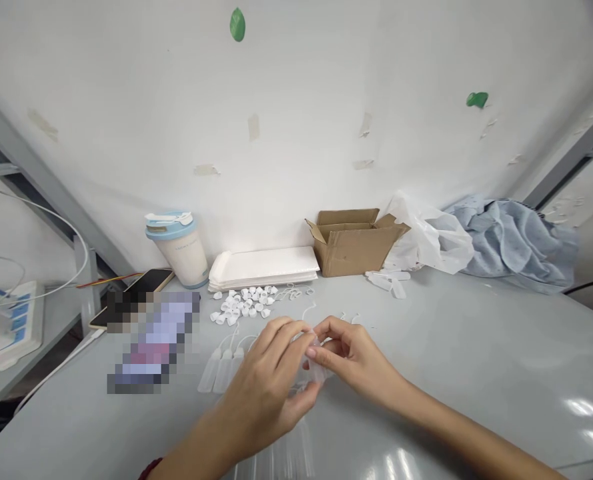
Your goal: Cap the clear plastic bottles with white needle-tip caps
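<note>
My left hand and my right hand meet at the front middle of the table, both closed around a small translucent plastic tube. My right thumb and fingers pinch its upper end, while my left fingers wrap its side and partly hide it. A thin white string stands up just beyond my fingers. Left of my hands lie several translucent tubes with string loops. More clear tubes lie below my left hand. Behind is a heap of small white caps, with loose string loops beside it.
A phone, a pixelated object and a lidded cup stand or lie at left. Along the wall are stacked white packets, an open cardboard box, loose tubes, a plastic bag and blue cloth.
</note>
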### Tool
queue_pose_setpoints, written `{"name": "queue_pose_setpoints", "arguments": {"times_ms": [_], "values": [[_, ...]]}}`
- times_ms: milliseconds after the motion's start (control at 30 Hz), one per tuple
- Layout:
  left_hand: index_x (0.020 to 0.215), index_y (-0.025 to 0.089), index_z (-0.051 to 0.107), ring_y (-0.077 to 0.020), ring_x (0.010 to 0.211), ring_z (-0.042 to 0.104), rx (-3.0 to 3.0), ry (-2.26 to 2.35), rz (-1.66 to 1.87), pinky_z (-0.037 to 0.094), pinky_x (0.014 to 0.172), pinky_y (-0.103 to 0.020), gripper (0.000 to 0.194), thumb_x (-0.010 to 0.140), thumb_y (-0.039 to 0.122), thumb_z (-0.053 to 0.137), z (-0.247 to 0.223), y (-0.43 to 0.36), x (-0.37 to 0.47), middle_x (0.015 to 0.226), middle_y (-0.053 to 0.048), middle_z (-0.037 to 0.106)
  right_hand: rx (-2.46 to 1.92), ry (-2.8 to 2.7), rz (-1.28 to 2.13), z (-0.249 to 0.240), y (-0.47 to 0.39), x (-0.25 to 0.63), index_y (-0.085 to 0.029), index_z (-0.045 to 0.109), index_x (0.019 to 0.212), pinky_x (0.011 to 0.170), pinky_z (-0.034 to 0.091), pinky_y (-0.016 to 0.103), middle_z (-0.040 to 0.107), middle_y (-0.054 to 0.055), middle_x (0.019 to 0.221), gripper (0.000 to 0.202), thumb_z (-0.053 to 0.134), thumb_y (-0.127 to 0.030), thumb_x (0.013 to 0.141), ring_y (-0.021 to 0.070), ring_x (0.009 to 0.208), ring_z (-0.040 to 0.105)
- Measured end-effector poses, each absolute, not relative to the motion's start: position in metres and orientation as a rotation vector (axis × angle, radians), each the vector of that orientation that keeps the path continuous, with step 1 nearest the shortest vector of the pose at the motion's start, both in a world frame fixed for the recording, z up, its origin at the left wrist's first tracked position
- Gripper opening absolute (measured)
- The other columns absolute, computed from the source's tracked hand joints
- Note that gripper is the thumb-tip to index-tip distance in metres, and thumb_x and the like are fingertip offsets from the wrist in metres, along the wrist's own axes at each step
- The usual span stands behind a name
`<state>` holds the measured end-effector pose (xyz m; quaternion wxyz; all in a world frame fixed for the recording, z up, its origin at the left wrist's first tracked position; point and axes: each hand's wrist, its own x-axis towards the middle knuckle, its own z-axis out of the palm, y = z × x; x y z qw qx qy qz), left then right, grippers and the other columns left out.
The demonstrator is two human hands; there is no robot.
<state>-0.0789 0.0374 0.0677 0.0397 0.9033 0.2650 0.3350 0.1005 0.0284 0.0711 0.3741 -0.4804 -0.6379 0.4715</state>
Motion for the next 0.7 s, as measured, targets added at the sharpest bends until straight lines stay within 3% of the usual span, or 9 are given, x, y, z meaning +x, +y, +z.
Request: {"name": "queue_pose_setpoints", "arguments": {"times_ms": [100,233,333,467,567,700], "values": [[0.113,0.014,0.049,-0.0279,0.104,0.051,2.719,0.807,0.961,0.049,0.085,-0.042,0.038,0.076,0.013,0.057,0.061,0.024,-0.084,0.108,-0.014,0.057,-1.198,-2.005,1.231,0.079,0.033,0.115,-0.016,0.063,0.077,0.055,0.043,0.021,0.065,0.000,0.068,0.021,0.065,-0.036,0.077,0.0128,0.060,0.058],[0.108,0.014,0.052,-0.0268,0.096,0.055,2.729,0.739,0.946,0.051,0.081,-0.038,0.030,0.080,0.022,0.056,0.040,0.001,-0.089,0.100,-0.012,0.061,-1.048,-2.411,1.537,0.087,0.033,0.125,-0.016,0.065,0.073,0.052,0.042,0.019,0.057,-0.005,0.052,0.013,0.061,-0.026,0.081,0.0104,0.051,0.056],[0.102,0.016,0.056,-0.0237,0.087,0.057,2.779,0.729,0.920,0.051,0.074,-0.034,0.019,0.085,0.015,0.047,0.024,-0.011,-0.087,0.092,-0.010,0.064,-0.973,-2.547,1.675,0.087,0.029,0.121,-0.016,0.060,0.060,0.052,0.042,0.017,0.050,-0.008,0.045,0.021,0.059,-0.016,0.081,0.0094,0.049,0.055],[0.095,0.017,0.058,-0.0216,0.081,0.058,2.821,0.762,0.924,0.051,0.069,-0.031,0.021,0.088,0.010,0.039,0.013,-0.013,-0.083,0.084,-0.008,0.065,-0.995,-2.541,1.721,0.082,0.026,0.117,-0.017,0.055,0.051,0.051,0.042,0.016,0.049,-0.009,0.042,0.027,0.061,-0.012,0.077,0.0090,0.047,0.054],[0.098,0.015,0.059,-0.0236,0.083,0.057,2.860,0.786,0.921,0.051,0.069,-0.034,0.021,0.092,0.024,0.040,0.012,-0.011,-0.085,0.087,-0.010,0.064,-1.001,-2.541,1.718,0.079,0.027,0.118,-0.017,0.054,0.049,0.050,0.041,0.016,0.048,-0.009,0.041,0.028,0.062,-0.013,0.077,0.0085,0.045,0.054],[0.102,0.013,0.059,-0.0274,0.088,0.056,2.890,0.803,0.811,0.051,0.074,-0.038,0.037,0.088,0.044,0.047,0.013,-0.009,-0.089,0.094,-0.012,0.063,-0.962,-2.511,1.688,0.075,0.028,0.119,-0.017,0.056,0.054,0.046,0.039,0.015,0.048,-0.010,0.039,0.023,0.063,-0.013,0.076,0.0088,0.045,0.054]]}}
